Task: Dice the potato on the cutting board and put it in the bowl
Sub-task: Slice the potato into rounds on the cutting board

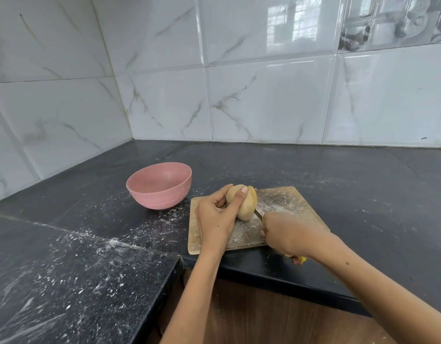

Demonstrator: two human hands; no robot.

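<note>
Your left hand (218,214) curls round the potato (241,202), which stands on the far left part of the cutting board (284,202), with one fingertip lying over the top near the cut line. Your right hand (286,234) grips the knife (258,214), its blade entering the potato low on the right side. The potato looks already split lengthwise, so the pieces could slide apart or roll, taking the blade toward that finger; tuck it back. The board overhangs nothing, yet its near edge sits close to the counter (338,170) edge, so hard pressure could shift it. The pink bowl (160,186) waits to the left, empty.
</note>
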